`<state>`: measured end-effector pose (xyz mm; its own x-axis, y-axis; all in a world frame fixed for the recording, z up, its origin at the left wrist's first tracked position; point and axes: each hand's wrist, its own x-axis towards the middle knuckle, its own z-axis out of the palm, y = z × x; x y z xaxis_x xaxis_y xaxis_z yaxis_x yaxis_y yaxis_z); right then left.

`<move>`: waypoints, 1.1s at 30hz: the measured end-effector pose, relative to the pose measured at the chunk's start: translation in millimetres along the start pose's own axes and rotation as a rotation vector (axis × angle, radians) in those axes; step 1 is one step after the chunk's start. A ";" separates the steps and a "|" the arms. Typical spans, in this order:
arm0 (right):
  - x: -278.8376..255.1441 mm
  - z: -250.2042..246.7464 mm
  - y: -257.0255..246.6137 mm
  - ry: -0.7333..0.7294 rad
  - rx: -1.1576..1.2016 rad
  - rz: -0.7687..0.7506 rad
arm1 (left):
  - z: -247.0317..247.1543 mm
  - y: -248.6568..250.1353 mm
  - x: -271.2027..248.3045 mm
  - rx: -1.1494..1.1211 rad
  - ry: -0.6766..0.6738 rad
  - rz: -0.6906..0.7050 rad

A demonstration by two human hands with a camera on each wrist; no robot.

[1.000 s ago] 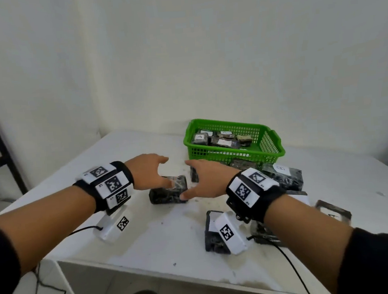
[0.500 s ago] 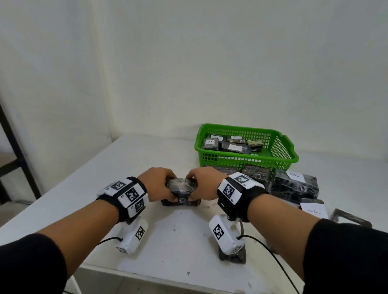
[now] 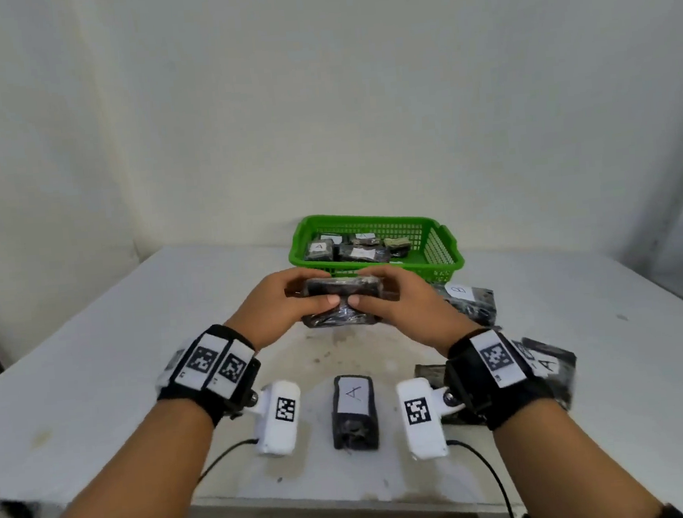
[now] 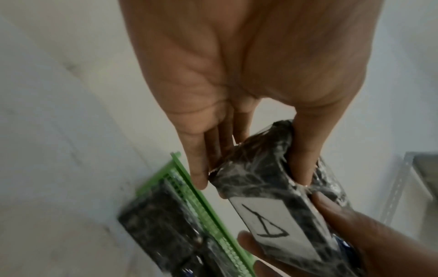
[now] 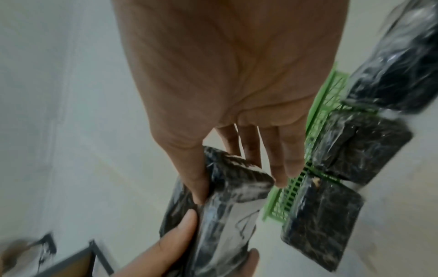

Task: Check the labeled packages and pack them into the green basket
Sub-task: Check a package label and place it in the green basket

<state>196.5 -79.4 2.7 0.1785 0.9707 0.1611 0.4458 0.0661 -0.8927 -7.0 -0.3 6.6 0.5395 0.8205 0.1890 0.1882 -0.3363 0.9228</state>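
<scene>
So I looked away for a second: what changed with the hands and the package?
Both hands closed on the dark wrapped package and lifted it off the table; the left hand and right hand now hold it by its ends, its A label facing away. The green basket and other packages stayed put.

I read this as a plain back room set up for sorting or data collection, not a home or a shop. Bare off-white walls meet in a corner behind a worn, stained white table — no decor anywhere I can see. Black plastic-wrapped packages with handwritten letter labels lie about, some in a green basket. A dark metal shelf frame stands off to one side — utility furniture.
</scene>
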 end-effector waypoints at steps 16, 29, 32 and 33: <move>-89.2 -55.3 44.6 0.235 0.279 0.083 | 111.2 14.0 -24.2 -0.238 -0.065 -0.068; -96.9 -46.8 50.7 0.227 0.343 0.161 | 117.1 10.2 -32.4 -0.311 0.018 -0.128; -101.2 -50.1 50.1 0.219 0.331 0.156 | 113.7 8.8 -34.0 -0.308 -0.026 -0.137; -102.3 -50.8 50.5 0.221 0.309 0.146 | 113.2 8.0 -34.2 -0.301 -0.050 -0.143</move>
<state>245.2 -187.1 -37.5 0.4194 0.9043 0.0798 0.1233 0.0304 -0.9919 69.0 -83.4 -30.6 0.5663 0.8232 0.0404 0.0183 -0.0616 0.9979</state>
